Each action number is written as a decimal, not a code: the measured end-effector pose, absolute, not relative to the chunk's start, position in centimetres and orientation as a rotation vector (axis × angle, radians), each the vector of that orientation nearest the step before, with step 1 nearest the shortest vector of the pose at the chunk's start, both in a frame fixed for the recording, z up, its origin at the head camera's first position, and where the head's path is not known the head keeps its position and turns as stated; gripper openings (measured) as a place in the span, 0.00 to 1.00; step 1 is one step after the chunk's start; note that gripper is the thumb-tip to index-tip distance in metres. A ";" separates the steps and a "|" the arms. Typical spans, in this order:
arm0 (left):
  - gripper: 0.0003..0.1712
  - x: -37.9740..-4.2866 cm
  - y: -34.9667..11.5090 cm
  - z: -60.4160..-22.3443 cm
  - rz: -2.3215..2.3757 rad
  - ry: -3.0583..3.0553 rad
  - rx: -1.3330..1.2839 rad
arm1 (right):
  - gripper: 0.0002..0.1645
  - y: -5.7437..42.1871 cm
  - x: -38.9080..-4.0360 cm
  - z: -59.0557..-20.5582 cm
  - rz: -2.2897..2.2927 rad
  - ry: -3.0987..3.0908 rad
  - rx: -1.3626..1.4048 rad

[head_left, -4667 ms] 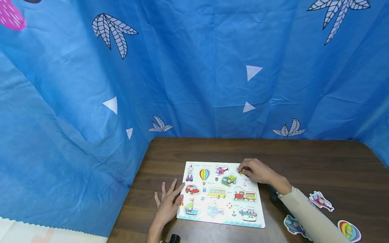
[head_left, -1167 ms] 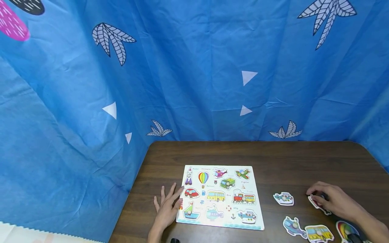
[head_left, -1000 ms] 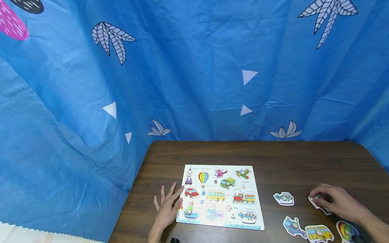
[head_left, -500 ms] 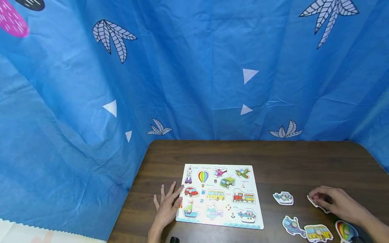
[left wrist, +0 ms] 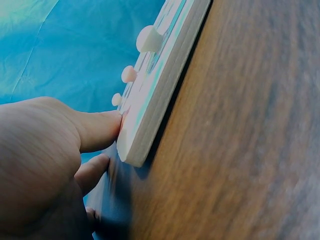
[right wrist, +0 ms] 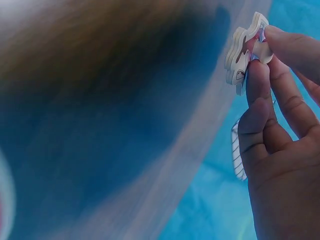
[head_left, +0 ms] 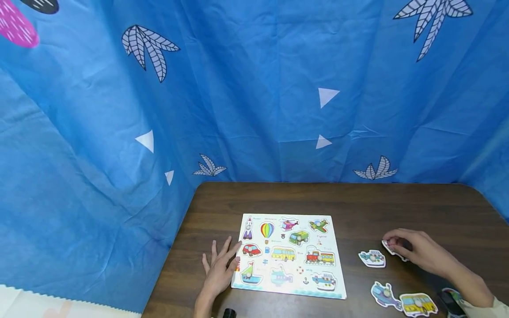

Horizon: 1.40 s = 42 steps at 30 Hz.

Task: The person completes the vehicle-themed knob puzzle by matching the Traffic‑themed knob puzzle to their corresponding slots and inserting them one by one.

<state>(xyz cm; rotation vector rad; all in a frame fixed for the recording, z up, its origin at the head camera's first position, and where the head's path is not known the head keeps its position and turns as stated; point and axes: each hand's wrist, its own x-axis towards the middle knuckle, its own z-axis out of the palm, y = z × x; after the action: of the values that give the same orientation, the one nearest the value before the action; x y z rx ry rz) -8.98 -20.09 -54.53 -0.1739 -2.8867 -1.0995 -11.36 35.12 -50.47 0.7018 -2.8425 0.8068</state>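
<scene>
Spread left hand [head_left: 218, 270] is touching the board [head_left: 296, 283] at nine o'clock; right hand [head_left: 425, 251] is pinching a knobbed piece [right wrist: 241, 54].

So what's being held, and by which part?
The right hand pinches a pinkish puzzle piece by its knob; the left hand only touches the puzzle board.

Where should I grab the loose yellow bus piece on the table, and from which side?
Pinch its middle knob from above. The bus piece lies flat, picture up, so the knob is likely the easiest hold; its left end sits close against the blue piece, making that edge awkward. The right hand holds a pink piece.
</scene>
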 end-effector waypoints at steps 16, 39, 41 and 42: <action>0.25 -8.8 -20.2 -54.6 -1.116 -2.948 -0.131 | 0.14 30.5 -14.8 -49.4 0.880 -2.751 0.944; 0.24 -8.7 -20.0 -54.4 -1.101 -2.940 -0.115 | 0.09 23.2 -20.0 -48.9 0.927 -2.905 1.032; 0.24 -8.8 -20.0 -54.4 -1.103 -2.939 -0.117 | 0.09 22.6 -20.3 -48.8 0.924 -2.912 1.042; 0.24 -8.8 -20.0 -54.4 -1.106 -2.939 -0.120 | 0.09 22.4 -20.5 -48.7 0.919 -2.916 1.044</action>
<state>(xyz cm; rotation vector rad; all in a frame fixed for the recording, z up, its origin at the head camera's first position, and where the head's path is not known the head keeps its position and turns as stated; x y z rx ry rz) -8.83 -19.98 -54.40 -0.1198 -2.9391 -1.1060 -20.49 22.37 -48.75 1.0442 -2.9156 0.9192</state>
